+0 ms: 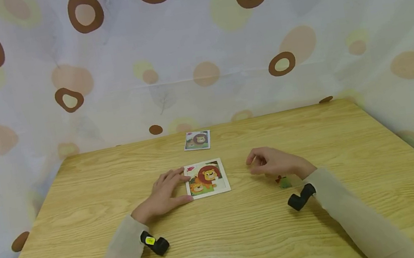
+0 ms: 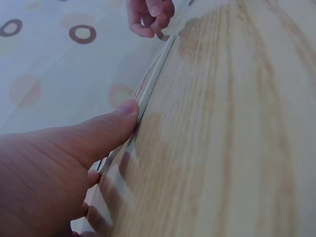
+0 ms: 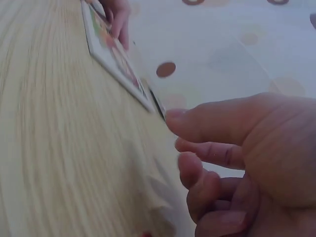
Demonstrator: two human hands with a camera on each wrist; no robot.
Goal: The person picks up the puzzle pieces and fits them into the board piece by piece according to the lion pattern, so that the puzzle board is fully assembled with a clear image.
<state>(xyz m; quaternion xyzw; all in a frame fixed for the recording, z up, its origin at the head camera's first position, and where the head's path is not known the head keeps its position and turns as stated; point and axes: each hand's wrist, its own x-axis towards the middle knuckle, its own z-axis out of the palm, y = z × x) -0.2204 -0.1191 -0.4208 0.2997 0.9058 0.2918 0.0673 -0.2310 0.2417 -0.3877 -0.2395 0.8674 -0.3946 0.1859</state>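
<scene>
In the head view a square jigsaw puzzle (image 1: 209, 174) with a white border lies on the table, showing a maned lion and a second orange animal. Its lower right part is bare white. My left hand (image 1: 162, 196) rests along its left side, fingers spread and fairly straight, fingertips and thumb at the edge. To the right of the puzzle, my right hand (image 1: 275, 163) hovers with loosely bent fingers. Thumb and index finger stand apart in the right wrist view, and nothing shows between them. Below the right wrist is a loose green and reddish-brown jigsaw piece (image 1: 284, 181), partly hidden.
Behind the puzzle lies a small picture card (image 1: 197, 141) with a matching lion scene. The wooden table (image 1: 224, 234) ends at a patterned curtain (image 1: 202, 48) at the back, with more curtain on both sides.
</scene>
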